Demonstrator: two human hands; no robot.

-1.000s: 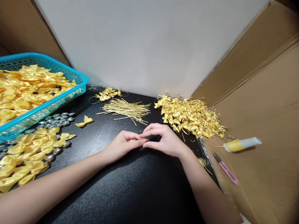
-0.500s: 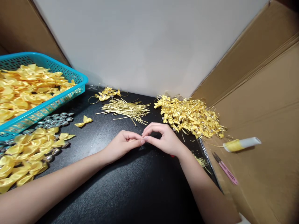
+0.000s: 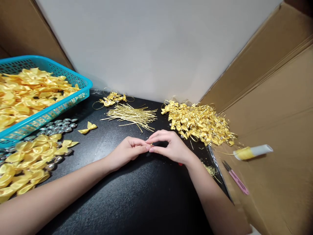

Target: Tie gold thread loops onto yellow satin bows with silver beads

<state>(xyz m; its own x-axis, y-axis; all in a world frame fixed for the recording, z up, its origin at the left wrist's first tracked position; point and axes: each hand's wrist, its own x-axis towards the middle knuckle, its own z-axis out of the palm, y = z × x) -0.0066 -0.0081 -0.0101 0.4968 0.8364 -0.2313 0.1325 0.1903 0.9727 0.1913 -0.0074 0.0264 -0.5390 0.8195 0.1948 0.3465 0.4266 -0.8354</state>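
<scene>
My left hand (image 3: 130, 150) and my right hand (image 3: 170, 143) meet fingertip to fingertip over the black table. Thumb and fingers of each are pinched on a tiny gold-coloured bit (image 3: 151, 144), apparently cord, mostly hidden by the fingers. Beyond them lies a loose bundle of cut gold cords (image 3: 132, 115). A single yellow satin bow (image 3: 87, 127) rests left of the bundle. To the right is a heap of yellow bows with gold loops and silvery beads (image 3: 198, 122); a smaller cluster of looped bows (image 3: 112, 98) sits at the back.
A blue basket (image 3: 89, 85) full of yellow bows stands at left. In front are silver beads (image 3: 60, 125) and more bows (image 3: 31, 160). At right, pink-handled thread snips (image 3: 236, 178) and a tube wound with yellow thread (image 3: 253, 152) lie on cardboard. Thread scraps (image 3: 212, 170) sit by my right forearm.
My right fingertips have shifted slightly, with thumb and index a little farther apart. A speck of gold now shows between the hands. Everything else stays put.
</scene>
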